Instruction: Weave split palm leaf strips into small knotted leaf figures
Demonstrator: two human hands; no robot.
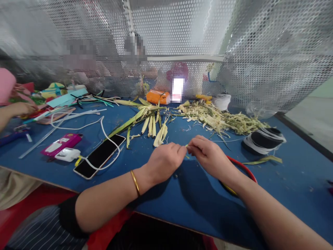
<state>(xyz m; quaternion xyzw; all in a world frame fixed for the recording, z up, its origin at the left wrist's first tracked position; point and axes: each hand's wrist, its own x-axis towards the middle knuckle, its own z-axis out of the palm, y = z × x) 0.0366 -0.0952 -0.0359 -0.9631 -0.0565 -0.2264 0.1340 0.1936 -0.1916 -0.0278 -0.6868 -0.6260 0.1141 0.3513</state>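
My left hand (pixel 166 161), with a gold bangle (pixel 135 183) on the wrist, is closed in a pinch over the blue table (pixel 161 199). Almost fingertip to fingertip with it, my right hand (pixel 208 154) pinches too. A tiny yellow-green piece (pixel 186 146) shows between them, mostly hidden by the fingers. Just beyond lie pale, dried husk-like pieces (pixel 161 134) and long green-yellow leaves (pixel 135 119). Under my right forearm curves a red-and-yellow object (pixel 243 165), partly covered. A thin white thread runs from near my right hand toward a dark spool (pixel 263 141) wound with white thread.
Shredded plant scraps (pixel 221 118) are heaped at the back right. Left of me lie a black-screened phone (pixel 100 157), a white cable (pixel 104 126) and a purple device (pixel 61 144). Another person's hand (pixel 22 108) works at far left. A perforated sheet (pixel 177 38) hangs behind an orange packet (pixel 158 97).
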